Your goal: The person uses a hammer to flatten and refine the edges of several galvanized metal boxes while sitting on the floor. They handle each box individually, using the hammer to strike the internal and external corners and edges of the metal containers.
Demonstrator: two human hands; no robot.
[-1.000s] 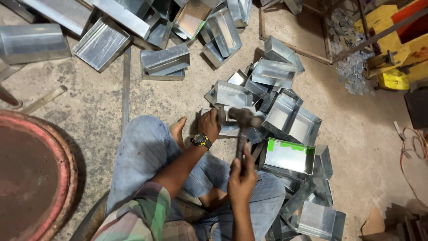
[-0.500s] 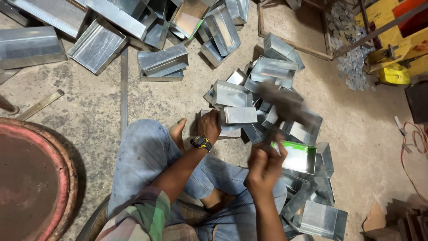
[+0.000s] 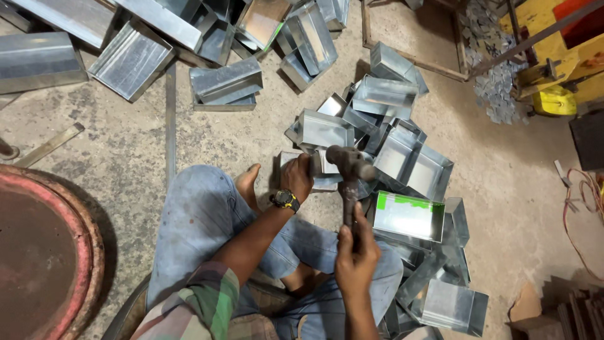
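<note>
Gripping hammer (image 3: 348,169), right fingers (image 3: 352,249) around handle

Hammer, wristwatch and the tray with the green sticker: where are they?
hammer (image 3: 350,165): head view, on its dark metal head.
wristwatch (image 3: 285,200): head view, on its face, at the left wrist.
tray with green film (image 3: 409,216): head view, on its shiny flat bottom.

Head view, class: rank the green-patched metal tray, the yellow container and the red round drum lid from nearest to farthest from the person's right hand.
From the right hand, which grips the hammer:
1. Green-patched metal tray, just to its right on the pile.
2. Red round drum lid, at the far left edge.
3. Yellow container, upper right, by the yellow frame.
</note>
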